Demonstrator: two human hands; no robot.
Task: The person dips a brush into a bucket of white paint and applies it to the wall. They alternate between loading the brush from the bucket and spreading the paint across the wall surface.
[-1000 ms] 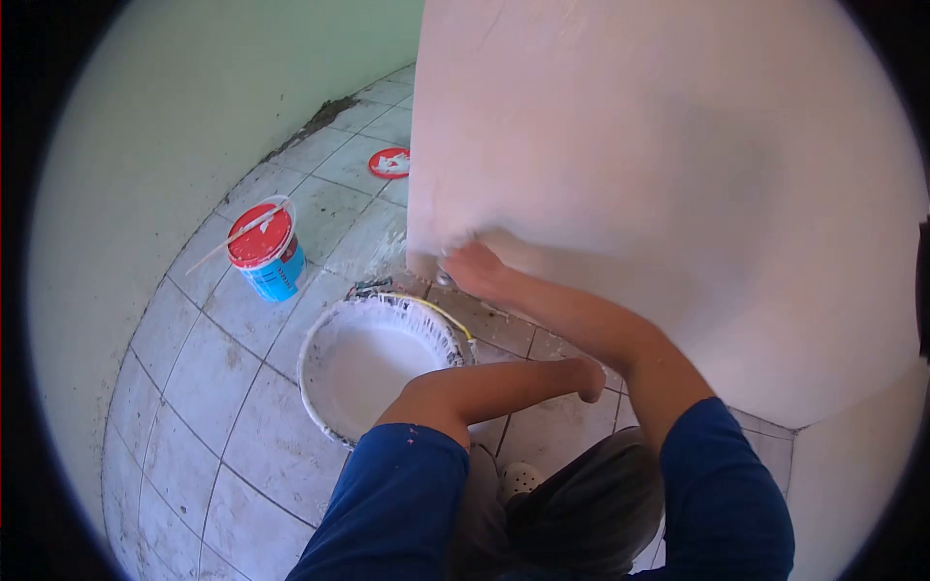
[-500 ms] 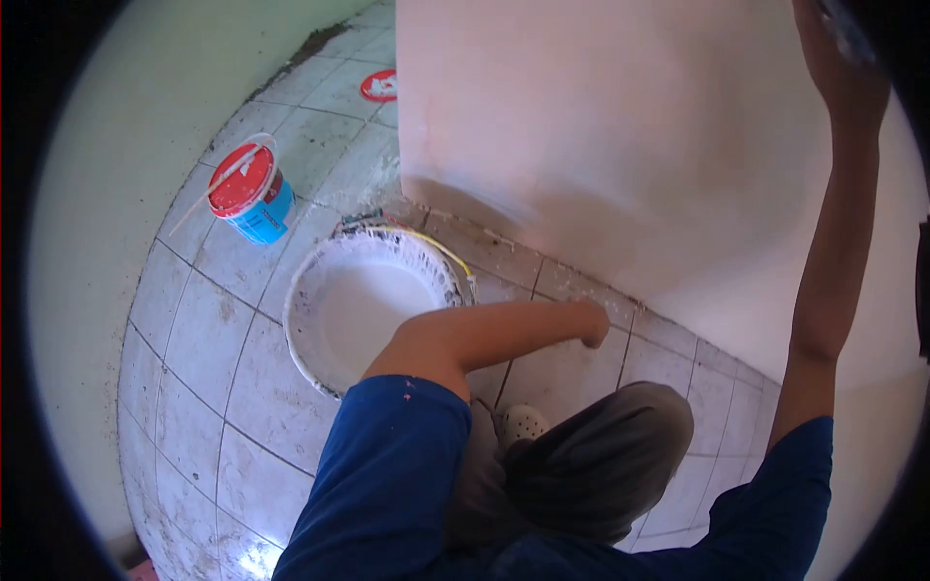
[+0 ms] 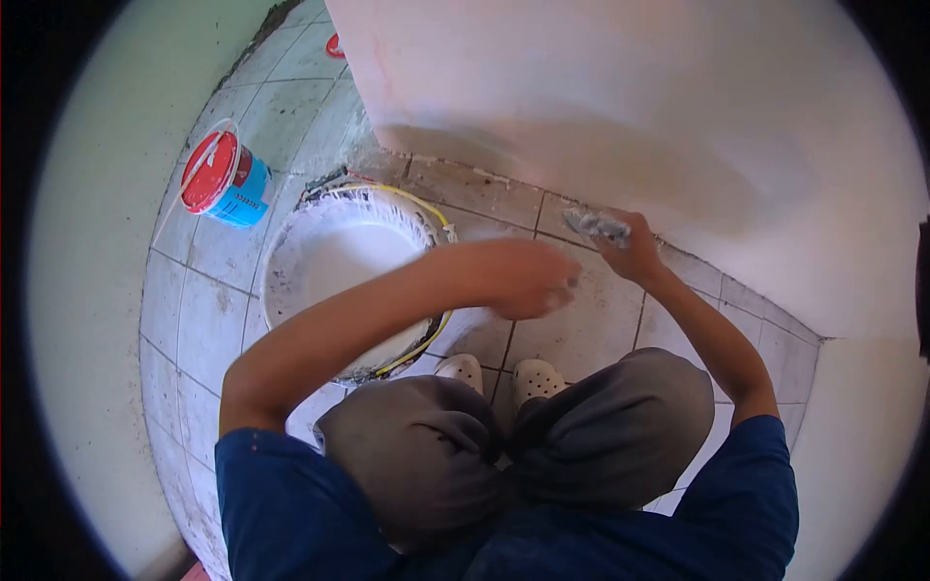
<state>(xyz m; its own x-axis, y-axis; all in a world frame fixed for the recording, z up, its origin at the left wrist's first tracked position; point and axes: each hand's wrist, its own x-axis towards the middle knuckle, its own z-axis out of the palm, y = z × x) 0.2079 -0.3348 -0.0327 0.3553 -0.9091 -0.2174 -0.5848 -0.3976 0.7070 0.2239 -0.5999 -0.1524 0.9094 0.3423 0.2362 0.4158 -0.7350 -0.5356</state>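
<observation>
My right hand (image 3: 635, 252) is closed on a grey, white-smeared object (image 3: 596, 227) in front of the wall's foot; its exact kind is not clear. My left hand (image 3: 533, 279) hovers over the floor to the left of it, fingers curled and slightly blurred. What that hand holds, if anything, I cannot make out. Left of my left forearm stands a large round tub (image 3: 281, 281) with a white-crusted rim and a yellow handle (image 3: 418, 200). White paint or a similar liquid (image 3: 339, 261) lies in the tub, and my forearm crosses over part of it.
A blue bucket with a red lid (image 3: 232, 184) stands beyond the tub, a thin stick (image 3: 184, 192) across its top. Another red lid (image 3: 335, 45) lies farther back by the pale wall (image 3: 620, 87). My knees and light clogs (image 3: 538, 381) are below on the tiled floor (image 3: 572, 334).
My right hand has come down from high at the right, carrying the grey object, to near my left hand. My left hand has moved slightly left and up. The view has shifted.
</observation>
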